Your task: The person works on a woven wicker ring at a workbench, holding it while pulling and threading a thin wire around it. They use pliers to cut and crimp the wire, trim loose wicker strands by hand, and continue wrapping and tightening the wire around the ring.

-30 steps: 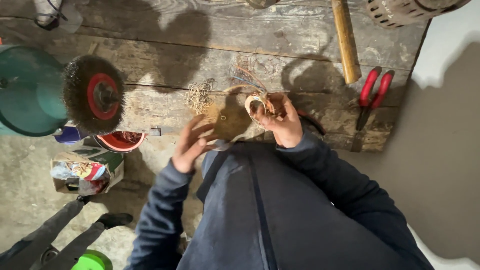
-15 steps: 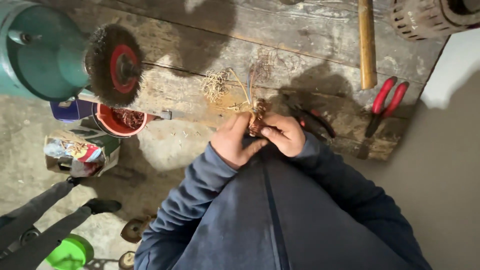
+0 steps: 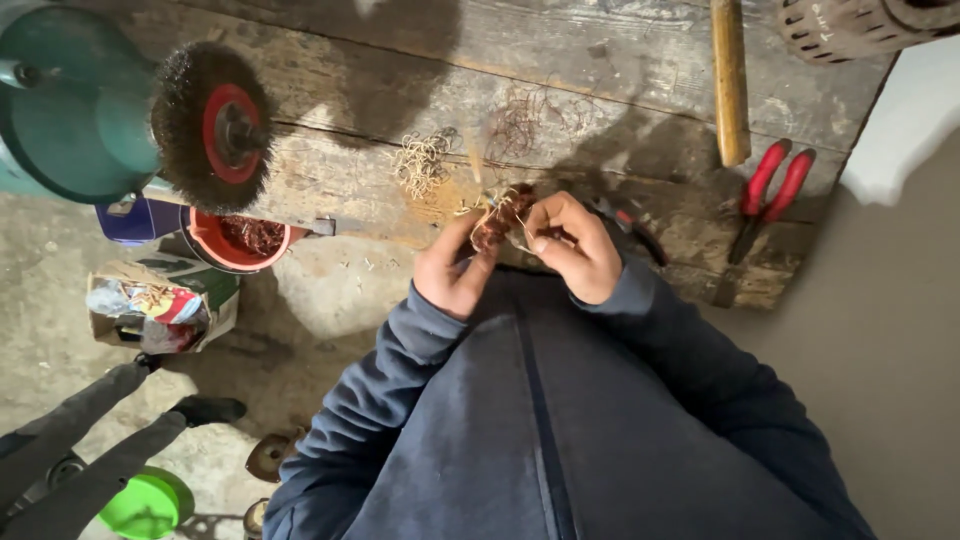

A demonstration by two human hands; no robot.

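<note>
Looking down over your dark blue sweatshirt, you see both your hands meeting at the near edge of a worn wooden workbench (image 3: 620, 60). Your left hand (image 3: 455, 270) and right hand (image 3: 570, 245) are closed together on a small bundle of copper wire (image 3: 500, 215), reddish-brown with paler strands sticking out. The bundle sits between the two hands, its long axis running from your left thumb up and away toward the bench. Your left fingers pinch its lower end; your right fingers curl narrowly round its upper side, so the right hand is the nearer to the loose top strands. Whether the bundle touches the bench cannot be told.

Just beyond your hands lie a pale tangle of wire offcuts (image 3: 425, 160) and a thin reddish wire tangle (image 3: 530, 115). To your right rest red-handled pliers (image 3: 765, 195) and a wooden tool handle (image 3: 730, 80). To your left stands a green bench grinder (image 3: 70, 110) with a wire brush wheel (image 3: 210, 125). On the floor below sit an orange bucket (image 3: 240, 240) and a cardboard box (image 3: 160, 305).
</note>
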